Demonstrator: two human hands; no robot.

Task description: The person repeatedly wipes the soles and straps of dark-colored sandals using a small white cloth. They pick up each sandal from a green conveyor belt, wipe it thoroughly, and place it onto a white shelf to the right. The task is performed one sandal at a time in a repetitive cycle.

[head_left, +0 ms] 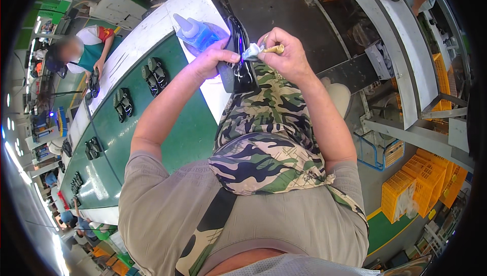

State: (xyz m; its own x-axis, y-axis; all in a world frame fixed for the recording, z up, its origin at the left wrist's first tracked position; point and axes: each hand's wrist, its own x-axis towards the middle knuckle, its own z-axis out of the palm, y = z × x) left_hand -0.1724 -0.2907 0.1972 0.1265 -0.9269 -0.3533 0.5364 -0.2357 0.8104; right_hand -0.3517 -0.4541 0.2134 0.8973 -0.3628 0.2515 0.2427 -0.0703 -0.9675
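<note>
My left hand (217, 59) is closed at the edge of the work table, its thumb against a dark grey, sole-shaped piece (229, 79). Just to the right, my right hand (285, 55) pinches a small tan stick-like tool (274, 49) with a rounded end. A crumpled white wad (252, 51) sits at its fingertips, between the two hands. Glossy black material (247, 79) lies under the hands, along the table edge. Beyond my left hand, a clear squeeze bottle (197, 31) of blue-looking liquid with a pointed nozzle stands in a shallow holder.
Pairs of dark sandals (154, 77) lie along a green conveyor belt (167, 139) on my left. Across it, a co-worker (83, 50) handles another sandal. Yellow crates (413, 182) are stacked at the lower right, near a grey metal frame (406, 131).
</note>
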